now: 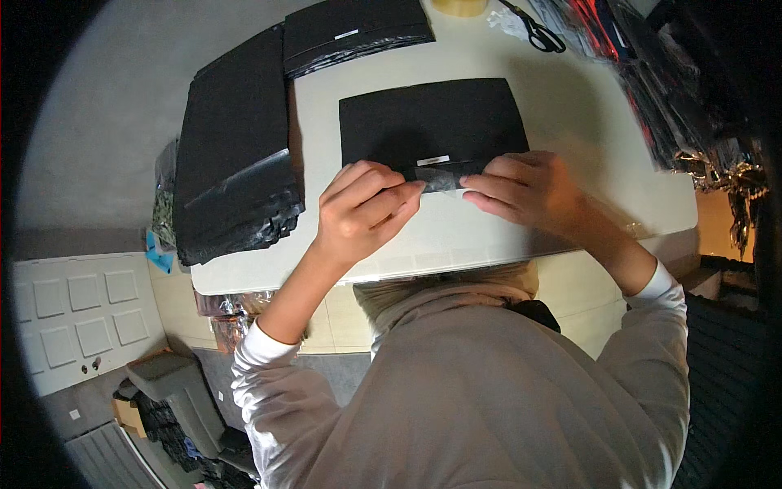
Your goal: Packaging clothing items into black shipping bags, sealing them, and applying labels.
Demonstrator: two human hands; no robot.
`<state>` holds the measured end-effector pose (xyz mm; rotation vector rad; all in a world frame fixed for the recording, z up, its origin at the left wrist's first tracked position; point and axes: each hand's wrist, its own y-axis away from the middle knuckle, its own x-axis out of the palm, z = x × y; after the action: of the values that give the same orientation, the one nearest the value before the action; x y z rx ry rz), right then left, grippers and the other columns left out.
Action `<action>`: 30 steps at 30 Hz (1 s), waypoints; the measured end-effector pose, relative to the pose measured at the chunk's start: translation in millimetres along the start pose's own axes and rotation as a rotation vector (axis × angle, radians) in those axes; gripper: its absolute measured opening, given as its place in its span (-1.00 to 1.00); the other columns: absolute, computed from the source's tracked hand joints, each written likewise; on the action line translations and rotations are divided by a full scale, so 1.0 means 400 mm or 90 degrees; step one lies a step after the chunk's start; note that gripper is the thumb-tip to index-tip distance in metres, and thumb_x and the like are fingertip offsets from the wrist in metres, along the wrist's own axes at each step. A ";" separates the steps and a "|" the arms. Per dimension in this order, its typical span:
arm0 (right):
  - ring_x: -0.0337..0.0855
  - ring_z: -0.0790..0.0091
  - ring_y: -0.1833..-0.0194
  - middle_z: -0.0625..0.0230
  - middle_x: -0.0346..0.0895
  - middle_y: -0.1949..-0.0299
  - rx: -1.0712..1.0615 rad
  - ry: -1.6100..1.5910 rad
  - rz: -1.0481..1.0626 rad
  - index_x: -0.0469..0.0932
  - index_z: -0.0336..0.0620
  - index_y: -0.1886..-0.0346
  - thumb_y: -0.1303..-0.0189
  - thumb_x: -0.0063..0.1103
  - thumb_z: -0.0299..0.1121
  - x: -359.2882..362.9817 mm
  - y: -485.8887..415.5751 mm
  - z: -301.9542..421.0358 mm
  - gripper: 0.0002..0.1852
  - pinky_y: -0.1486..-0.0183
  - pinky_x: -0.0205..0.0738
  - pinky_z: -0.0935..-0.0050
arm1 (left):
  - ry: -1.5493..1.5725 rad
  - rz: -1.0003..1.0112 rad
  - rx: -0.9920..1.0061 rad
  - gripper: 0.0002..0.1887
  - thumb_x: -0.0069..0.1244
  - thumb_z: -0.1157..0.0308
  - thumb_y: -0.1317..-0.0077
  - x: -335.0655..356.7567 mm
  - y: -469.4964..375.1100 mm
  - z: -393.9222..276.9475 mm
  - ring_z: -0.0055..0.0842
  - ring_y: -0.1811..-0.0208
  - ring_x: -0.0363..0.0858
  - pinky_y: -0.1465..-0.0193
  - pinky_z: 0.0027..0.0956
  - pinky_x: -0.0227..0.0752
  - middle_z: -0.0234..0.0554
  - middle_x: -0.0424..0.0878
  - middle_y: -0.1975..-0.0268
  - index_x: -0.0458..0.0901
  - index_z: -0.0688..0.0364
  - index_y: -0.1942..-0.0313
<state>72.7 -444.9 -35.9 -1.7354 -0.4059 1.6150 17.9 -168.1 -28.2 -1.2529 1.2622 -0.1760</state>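
A flat black packet (427,119) lies on the white table in front of me, a small white label (433,161) close to its near edge. A short piece of clear tape (437,179) overlaps that edge below the label. With thumb and finger pinched, my left hand (366,202) is at the tape's left end. My right hand (528,189) is at the packet's near right edge, fingertips beside the tape's right end. Its fingers are bent, and whether they grip the tape or only rest on the packet is hard to see.
Stacked black packets (238,140) stand at the table's left, with another stack (360,30) behind. Black-handled scissors (544,36) and a tape roll (459,6) lie at the far side. Piled plastic packaging (666,91) covers the right side. The white table's near edge (397,269) is close to my body.
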 end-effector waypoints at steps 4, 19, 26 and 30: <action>0.67 0.51 0.45 0.52 0.55 0.32 -0.021 -0.053 -0.041 0.68 0.01 0.01 -0.09 0.61 -0.31 0.012 0.004 0.000 -0.61 0.47 0.61 0.46 | 0.019 -0.019 -0.010 -0.81 0.46 0.62 0.05 -0.004 -0.011 -0.009 -0.44 0.40 0.69 0.39 -0.41 0.55 -0.25 0.69 0.40 0.86 0.27 0.38; 0.61 0.52 0.54 0.47 0.53 0.40 -0.075 -0.038 -0.048 0.72 -0.04 0.07 0.04 0.67 -0.42 0.028 0.019 -0.020 -0.59 0.56 0.47 0.51 | 0.027 -0.028 -0.019 -0.82 0.47 0.62 0.07 0.000 -0.017 -0.019 -0.45 0.41 0.70 0.41 -0.42 0.54 -0.26 0.69 0.41 0.85 0.27 0.41; 0.65 0.56 0.44 0.56 0.55 0.34 -0.038 -0.009 0.001 0.75 0.10 0.10 -0.05 0.59 -0.23 0.029 0.031 -0.021 -0.68 0.43 0.58 0.48 | 0.039 -0.010 -0.016 -0.81 0.47 0.60 0.08 0.009 -0.010 -0.016 -0.46 0.40 0.70 0.39 -0.43 0.56 -0.27 0.70 0.41 0.86 0.24 0.41; 0.62 0.56 0.46 0.58 0.52 0.38 -0.037 -0.020 0.013 0.73 0.09 0.09 -0.01 0.59 -0.22 0.035 0.035 -0.027 -0.65 0.45 0.55 0.48 | 0.037 -0.001 -0.021 -0.83 0.47 0.59 0.06 0.013 -0.003 -0.011 -0.45 0.40 0.69 0.39 -0.43 0.57 -0.28 0.67 0.42 0.84 0.24 0.42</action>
<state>82.0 -448.6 -56.2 -1.7650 -0.4560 1.6609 17.0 -174.7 -29.6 -1.2855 1.3188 -0.1939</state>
